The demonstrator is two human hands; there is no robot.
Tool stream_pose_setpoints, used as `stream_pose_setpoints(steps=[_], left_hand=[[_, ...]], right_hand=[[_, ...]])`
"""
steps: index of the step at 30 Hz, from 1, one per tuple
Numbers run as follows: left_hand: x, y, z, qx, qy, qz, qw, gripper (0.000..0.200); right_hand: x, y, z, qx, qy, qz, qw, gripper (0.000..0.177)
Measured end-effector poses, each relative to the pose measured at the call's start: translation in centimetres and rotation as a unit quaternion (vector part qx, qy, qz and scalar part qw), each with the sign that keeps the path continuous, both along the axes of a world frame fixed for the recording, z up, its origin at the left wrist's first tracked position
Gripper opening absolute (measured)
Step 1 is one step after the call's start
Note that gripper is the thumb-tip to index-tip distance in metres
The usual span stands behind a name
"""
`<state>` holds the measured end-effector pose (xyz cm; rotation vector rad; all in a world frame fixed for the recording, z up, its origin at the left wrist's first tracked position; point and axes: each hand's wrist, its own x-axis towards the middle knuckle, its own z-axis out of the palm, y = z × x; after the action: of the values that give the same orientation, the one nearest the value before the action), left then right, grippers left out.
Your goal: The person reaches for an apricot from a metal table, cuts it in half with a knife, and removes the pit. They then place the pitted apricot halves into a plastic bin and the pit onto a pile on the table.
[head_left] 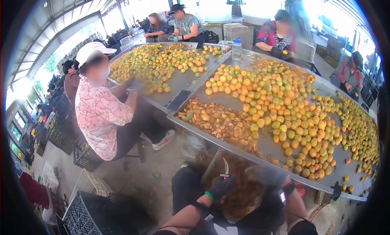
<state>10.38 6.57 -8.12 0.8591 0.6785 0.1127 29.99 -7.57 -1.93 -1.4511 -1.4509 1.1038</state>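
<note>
My left hand (222,187), in a dark glove with a green cuff, is closed around a small curved knife (226,166), its blade pointing up. My right hand (268,176) is near the table's front edge, smeared by motion, so its fingers and anything in them cannot be made out. Below both hands stands a container (237,194) of brownish-orange pieces, partly hidden by my arms. Ahead on the metal table (266,144) lie many whole yellow-orange apricots (280,101). A heap of cut apricot pieces (217,120) sits at the table's near left.
On my left a person in a pink patterned shirt (103,117) sits at the adjoining table. Other people sit along the far sides. A water bottle (236,50) stands at the back. Dark crates (83,214) are at lower left. A dark glove (336,191) shows at the right edge.
</note>
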Motion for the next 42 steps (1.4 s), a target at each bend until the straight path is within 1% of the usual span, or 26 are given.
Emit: stream_pose_setpoints(steps=[1, 2, 3, 5, 6, 7, 8, 9, 11, 12, 13, 15, 18, 21, 25, 27, 31, 33, 35, 36, 37, 38, 39, 40, 41, 42], left_hand=[[-0.1, 0.1, -0.8, -0.001, 0.0, -0.003, 1.0, 0.016], [-0.4, 0.3, -2.2, -0.017, -0.008, -0.028, 0.999, 0.012], [-0.4, 0.5, -2.9, -0.032, -0.015, -0.054, 0.998, 0.017], [0.1, -0.1, -1.3, -0.038, -0.01, -0.039, 0.998, 0.013], [0.3, -0.3, -0.7, -0.044, -0.005, -0.022, 0.999, 0.016], [0.3, -0.1, -0.8, -0.044, -0.004, -0.023, 0.999, 0.016], [0.3, 0.1, -0.9, -0.052, -0.005, -0.035, 0.998, 0.015], [0.3, 0.4, -1.0, -0.06, -0.007, -0.048, 0.997, 0.015], [0.5, 0.6, -0.9, -0.05, -0.003, -0.062, 0.997, 0.014], [0.6, 0.6, -0.8, -0.042, 0.002, -0.073, 0.996, 0.014], [0.7, 0.5, -1.0, -0.041, 0.002, -0.074, 0.996, 0.014], [1.0, 0.3, -1.2, -0.046, 0.02, -0.055, 0.997, 0.015], [0.9, 0.0, -1.6, -0.068, 0.029, -0.089, 0.993, 0.015], [1.1, -0.8, -1.1, -0.048, 0.034, -0.095, 0.994, 0.015], [1.2, -0.9, -1.4, -0.013, 0.052, -0.122, 0.991, 0.015], [1.0, -0.9, -0.8, -0.041, 0.061, -0.134, 0.988, 0.014], [1.0, -1.3, -0.5, -0.057, 0.065, -0.126, 0.988, 0.013], [0.8, -1.4, -1.4, -0.028, 0.004, -0.115, 0.993, 0.013], [0.8, -0.9, -4.1, 0.058, 0.027, -0.153, 0.986, 0.016], [0.7, -0.5, -5.8, 0.14, 0.051, -0.196, 0.969, 0.016], [0.5, -0.3, -6.7, 0.219, 0.069, -0.242, 0.943, 0.029], [0.3, -0.7, -5.0, 0.135, 0.057, -0.213, 0.966, 0.03], [0.1, -0.9, -3.4, 0.051, 0.049, -0.177, 0.982, 0.03], [-0.1, -0.1, -5.4, -0.148, -0.069, -0.192, 0.968, 0.026], [-0.2, 0.4, -7.6, -0.34, -0.183, -0.186, 0.904, 0.021], [-0.2, -0.1, -6.3, -0.352, -0.174, -0.188, 0.9, 0.021]], right_hand=[[0.1, -0.3, 3.1, -0.037, 0.169, -0.07, 0.982, 0.03], [2.0, 0.2, 4.4, -0.024, -0.082, -0.092, 0.992, 0.032], [4.2, 0.0, 5.1, -0.01, -0.326, -0.107, 0.939, 0.034], [10.0, -0.6, 1.2, 0.001, -0.186, -0.165, 0.969, 0.044], [10.9, -0.4, 1.2, 0.001, -0.185, -0.166, 0.969, 0.044], [11.9, -0.1, 1.3, -0.073, -0.321, -0.221, 0.918, 0.051], [12.7, 0.2, 1.3, -0.143, -0.448, -0.27, 0.84, 0.058], [13.3, 0.1, 0.0, -0.142, -0.448, -0.272, 0.84, 0.058], [14.1, -0.6, -4.7, -0.132, -0.447, -0.355, 0.81, 0.07], [14.6, -1.0, -6.7, -0.114, -0.44, -0.354, 0.818, 0.074], [14.1, -1.2, -7.1, -0.113, -0.439, -0.355, 0.818, 0.074], [12.3, -1.3, -6.7, -0.099, -0.532, -0.365, 0.758, 0.075], [11.5, -1.1, -5.1, -0.098, -0.508, -0.363, 0.775, 0.076], [11.6, -1.2, -5.7, -0.072, -0.528, -0.366, 0.763, 0.073], [11.8, -1.3, -6.1, -0.085, -0.527, -0.37, 0.76, 0.077], [11.7, -1.3, -5.9, -0.085, -0.521, -0.373, 0.763, 0.076], [11.4, -1.3, -5.5, -0.078, -0.513, -0.381, 0.765, 0.075], [11.6, -1.3, -5.8, -0.054, -0.526, -0.381, 0.758, 0.071], [11.7, -1.5, -6.5, -0.049, -0.524, -0.384, 0.759, 0.07], [11.7, -1.5, -6.4, -0.055, -0.515, -0.386, 0.763, 0.07], [11.8, -1.6, -6.4, -0.047, -0.528, -0.375, 0.76, 0.07], [11.3, -1.5, -5.7, -0.064, -0.525, -0.375, 0.761, 0.069], [11.7, -1.6, -6.5, -0.054, -0.532, -0.378, 0.756, 0.066], [12.0, -1.6, -6.7, -0.044, -0.506, -0.383, 0.772, 0.059], [12.3, -1.7, -7.1, -0.017, -0.497, -0.393, 0.773, 0.053], [12.6, -1.6, -7.4, 0.015, -0.491, -0.402, 0.773, 0.047]])
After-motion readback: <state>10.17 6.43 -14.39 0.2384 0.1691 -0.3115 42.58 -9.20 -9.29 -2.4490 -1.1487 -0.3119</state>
